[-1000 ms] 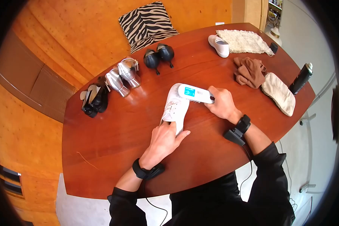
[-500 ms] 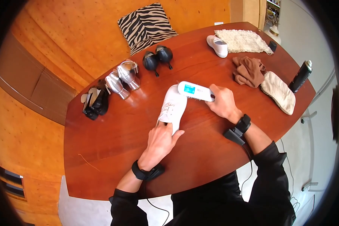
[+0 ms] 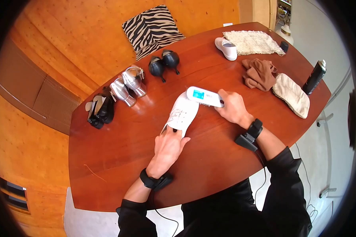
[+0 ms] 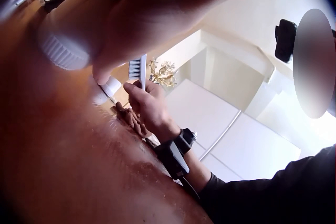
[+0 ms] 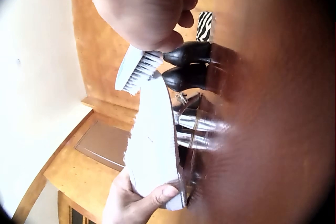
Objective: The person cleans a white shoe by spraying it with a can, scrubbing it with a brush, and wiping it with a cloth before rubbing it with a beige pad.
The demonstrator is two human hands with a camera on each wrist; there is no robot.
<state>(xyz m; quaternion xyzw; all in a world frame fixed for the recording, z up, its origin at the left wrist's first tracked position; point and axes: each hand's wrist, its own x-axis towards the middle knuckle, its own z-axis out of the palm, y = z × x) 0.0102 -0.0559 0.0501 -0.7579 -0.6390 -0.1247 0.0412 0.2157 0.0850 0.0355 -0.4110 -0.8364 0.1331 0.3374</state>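
A white lace-up shoe [image 3: 182, 112] is held over the table with its toe pointing away. My left hand [image 3: 168, 149] holds it by the heel end, fingers inside the opening; in the right wrist view the thumb [image 5: 167, 192] presses on the heel. My right hand [image 3: 234, 107] grips the handle of a white brush [image 3: 203, 96] with a blue label. The brush head overlaps the shoe's toe in the head view. Seen from the right wrist, its bristles [image 5: 142, 70] are at the toe's edge.
Along the far left edge stand black shoes [image 3: 103, 110], silver heels [image 3: 124, 90] and black heels [image 3: 164, 65]. At the right lie another white shoe [image 3: 226, 49], a cream cloth [image 3: 255, 42], a brown cloth [image 3: 259, 74], a satin pad [image 3: 290, 96] and a spray can [image 3: 315, 78].
The shoe has rolled slightly, its laces facing more upward, and my left thumb has shifted left with it. The brush stays near the toe in my right hand.
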